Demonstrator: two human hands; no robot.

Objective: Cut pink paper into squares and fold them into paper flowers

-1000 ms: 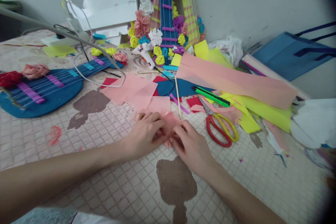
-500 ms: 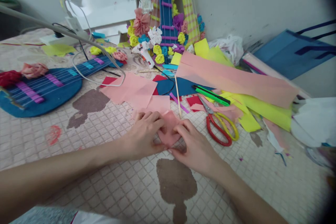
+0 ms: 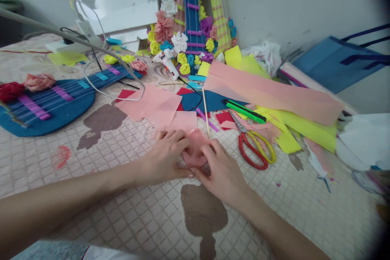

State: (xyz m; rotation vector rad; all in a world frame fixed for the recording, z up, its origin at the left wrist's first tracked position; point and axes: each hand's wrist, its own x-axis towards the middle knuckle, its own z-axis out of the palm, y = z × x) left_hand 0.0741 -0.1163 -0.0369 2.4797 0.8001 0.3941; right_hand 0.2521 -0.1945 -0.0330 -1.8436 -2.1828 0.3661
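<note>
**Both hands pinch a pink paper piece**

The left hand (image 3: 166, 158) and right hand (image 3: 221, 172) meet on the pink paper piece (image 3: 195, 152), fingers closed narrowly around its folds. It sits just left of the red scissors (image 3: 254, 148), on the quilted cloth (image 3: 128, 215).

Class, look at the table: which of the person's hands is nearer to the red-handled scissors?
Right. The right hand lies just left of the scissors; the left hand is farther off, beyond the pink paper both hold.
</note>
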